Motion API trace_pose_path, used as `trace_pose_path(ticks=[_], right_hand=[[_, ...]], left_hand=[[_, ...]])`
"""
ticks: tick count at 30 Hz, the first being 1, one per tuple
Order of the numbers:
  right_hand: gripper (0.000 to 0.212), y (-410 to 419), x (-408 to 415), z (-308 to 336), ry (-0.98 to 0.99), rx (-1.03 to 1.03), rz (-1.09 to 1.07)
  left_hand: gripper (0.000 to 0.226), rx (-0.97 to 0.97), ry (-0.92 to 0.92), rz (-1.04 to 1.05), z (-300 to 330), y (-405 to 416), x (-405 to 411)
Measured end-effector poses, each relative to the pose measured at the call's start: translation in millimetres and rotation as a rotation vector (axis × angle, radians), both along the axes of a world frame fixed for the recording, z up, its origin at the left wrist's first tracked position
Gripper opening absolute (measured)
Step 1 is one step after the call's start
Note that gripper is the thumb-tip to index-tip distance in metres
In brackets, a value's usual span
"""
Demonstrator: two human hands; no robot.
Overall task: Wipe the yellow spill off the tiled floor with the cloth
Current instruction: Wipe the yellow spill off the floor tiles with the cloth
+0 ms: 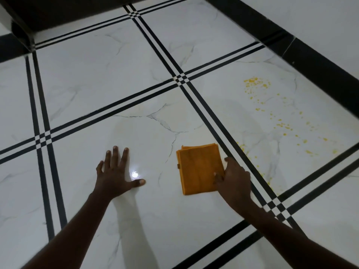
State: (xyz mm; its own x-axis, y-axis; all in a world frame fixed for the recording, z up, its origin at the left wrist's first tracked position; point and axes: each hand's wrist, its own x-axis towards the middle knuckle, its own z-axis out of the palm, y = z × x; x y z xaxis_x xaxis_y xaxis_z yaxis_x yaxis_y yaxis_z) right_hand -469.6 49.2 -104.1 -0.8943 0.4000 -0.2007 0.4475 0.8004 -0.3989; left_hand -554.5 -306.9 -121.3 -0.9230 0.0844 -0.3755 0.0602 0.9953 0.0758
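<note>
Over on the left, the left hand [116, 171] lies flat on the white marble-look tiled floor [81, 90], fingers spread and straight, propping the person up and holding nothing; a bright glint of light sits on the tile just beside its thumb. Further right the folded orange cloth [198, 169] rests flat on the same tile, its longer side running away from the person, and the right hand [236, 178] has its fingers curled over the cloth's right edge, thumb pressed on top, gripping it. Right again, past the double black stripes [217, 129] between the tiles, the yellow spill [279, 121] lies scattered as drops and specks in a long band running from far to near across the next tile. So the mess is to the right of and beyond the cloth, close to the right hand and well apart from the left; I reckon a push rightward over the stripes begins the wiping
</note>
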Motion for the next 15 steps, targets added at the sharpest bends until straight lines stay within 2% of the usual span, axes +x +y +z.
trace_pose_path(ticks=[3,7,9,11,13,15], right_hand=[[0.038,-3.2,-7.1,2.1,-0.075,-0.07,-0.079],[0.016,-6.5,-27.0,8.9,-0.22,-0.283,-0.121],[0.016,-3.0,-35.7,23.5,-0.142,-0.419,-0.098],[0.018,7.9,-47.4,46.1,-0.036,-0.47,-0.029],[0.01,20.5,-64.2,73.5,0.068,-0.399,0.102],[0.014,30.1,-76.5,98.2,0.152,-0.296,0.215]], left_hand=[[0.123,-0.012,0.08,-0.09,8.0,8.1,5.9],[0.095,0.101,0.168,-0.27,18.8,44.9,-1.6],[0.089,0.141,0.192,-0.306,25.9,76.2,-7.4],[0.093,0.141,0.127,-0.261,31.7,107.1,-10.3],[0.101,0.114,0.029,-0.215,29.4,127.6,-10.0],[0.107,0.062,-0.046,-0.214,23.4,138.9,-6.2]])
